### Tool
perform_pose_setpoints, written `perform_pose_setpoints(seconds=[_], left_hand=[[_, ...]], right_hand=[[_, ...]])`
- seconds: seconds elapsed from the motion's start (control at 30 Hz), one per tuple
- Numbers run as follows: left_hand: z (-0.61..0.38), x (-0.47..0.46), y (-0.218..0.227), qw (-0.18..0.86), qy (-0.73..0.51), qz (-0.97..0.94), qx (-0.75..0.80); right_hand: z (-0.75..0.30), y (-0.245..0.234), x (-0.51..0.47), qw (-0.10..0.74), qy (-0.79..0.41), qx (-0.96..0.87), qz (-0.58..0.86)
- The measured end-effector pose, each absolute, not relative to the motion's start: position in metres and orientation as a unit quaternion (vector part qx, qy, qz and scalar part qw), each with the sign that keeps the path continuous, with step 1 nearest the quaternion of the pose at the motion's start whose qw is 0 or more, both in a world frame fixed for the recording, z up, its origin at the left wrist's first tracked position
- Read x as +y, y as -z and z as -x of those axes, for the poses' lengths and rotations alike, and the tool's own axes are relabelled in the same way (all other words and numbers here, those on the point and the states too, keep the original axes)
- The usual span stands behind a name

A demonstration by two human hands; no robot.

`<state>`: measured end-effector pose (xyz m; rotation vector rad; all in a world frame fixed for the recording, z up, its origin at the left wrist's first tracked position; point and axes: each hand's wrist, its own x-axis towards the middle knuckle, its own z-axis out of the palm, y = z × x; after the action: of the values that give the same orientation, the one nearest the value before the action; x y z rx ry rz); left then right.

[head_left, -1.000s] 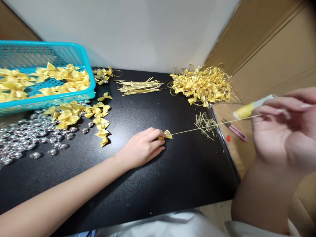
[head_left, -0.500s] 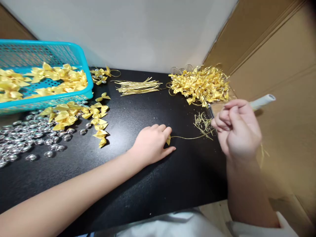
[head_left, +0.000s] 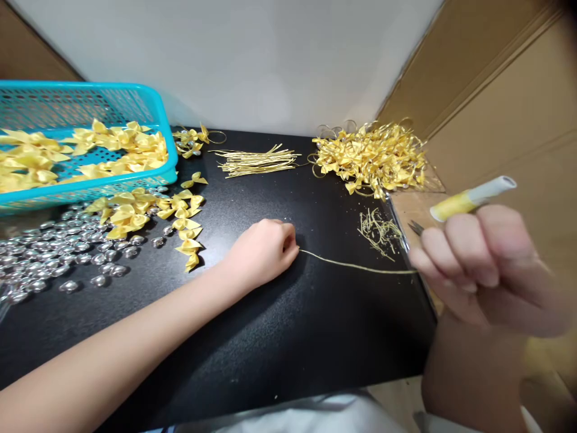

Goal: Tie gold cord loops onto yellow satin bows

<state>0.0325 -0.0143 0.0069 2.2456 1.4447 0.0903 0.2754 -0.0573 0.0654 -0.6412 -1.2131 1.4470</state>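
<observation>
My left hand [head_left: 264, 252] rests on the black table [head_left: 279, 337], fingers curled shut over a small yellow ribbon bow that is now hidden under them. A gold cord [head_left: 356, 266] runs from that hand to the right, into my right hand [head_left: 478, 264]. My right hand is raised near the table's right edge, closed in a fist on the cord and on a white-and-yellow pen-like tool [head_left: 473, 197] that sticks out above the knuckles.
A turquoise basket [head_left: 90, 102] of yellow bows stands at the back left. Loose bows [head_left: 148, 210] and several silver beads [head_left: 49, 252] lie in front of it. Cut gold cords [head_left: 256, 160], a heap of finished bows [head_left: 372, 156], cord scraps [head_left: 378, 228] lie behind; cardboard [head_left: 505, 108] walls the right.
My right hand has moved back toward me and to the right, drawing the gold cord taut. My left hand has curled over the bow, which no longer shows.
</observation>
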Motion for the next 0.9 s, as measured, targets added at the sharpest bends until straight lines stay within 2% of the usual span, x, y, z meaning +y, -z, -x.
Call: perform_pose_setpoints(seconds=[0.1, 0.2, 0.27, 0.4, 0.5, 0.6, 0.73, 0.8, 0.9], left_hand=[[-0.033, -0.001, -0.01, 0.272, -0.027, -0.8, 0.534], [-0.04, 0.009, -0.015, 0.252, 0.001, -0.798, 0.548], [-0.046, 0.012, -0.017, 0.218, 0.026, -0.8, 0.558], [-0.055, 0.014, -0.02, 0.203, 0.038, -0.804, 0.558], [-0.052, 0.015, -0.017, 0.218, 0.024, -0.811, 0.542], [-0.042, 0.016, -0.012, 0.233, -0.004, -0.817, 0.527], [-0.032, 0.014, -0.005, 0.27, -0.065, -0.817, 0.505], [-0.033, 0.012, -0.006, 0.249, -0.062, -0.821, 0.509], [-0.043, 0.007, -0.009, 0.165, -0.008, -0.839, 0.519]], right_hand=[[-0.269, -0.067, -0.066, 0.481, -0.698, -0.493, 0.195], [-0.255, -0.057, -0.074, 0.419, -0.8, -0.41, 0.128], [-0.238, -0.04, -0.081, 0.352, -0.861, -0.341, 0.138], [-0.193, 0.004, -0.1, 0.144, -0.951, -0.231, 0.146], [-0.171, 0.025, -0.113, 0.081, -0.949, -0.215, 0.218], [-0.165, 0.027, -0.117, 0.059, -0.945, -0.194, 0.257], [-0.166, 0.025, -0.113, 0.117, -0.936, -0.182, 0.278], [-0.165, 0.028, -0.113, 0.159, -0.926, -0.202, 0.276], [-0.161, 0.035, -0.118, 0.18, -0.927, -0.231, 0.233]])
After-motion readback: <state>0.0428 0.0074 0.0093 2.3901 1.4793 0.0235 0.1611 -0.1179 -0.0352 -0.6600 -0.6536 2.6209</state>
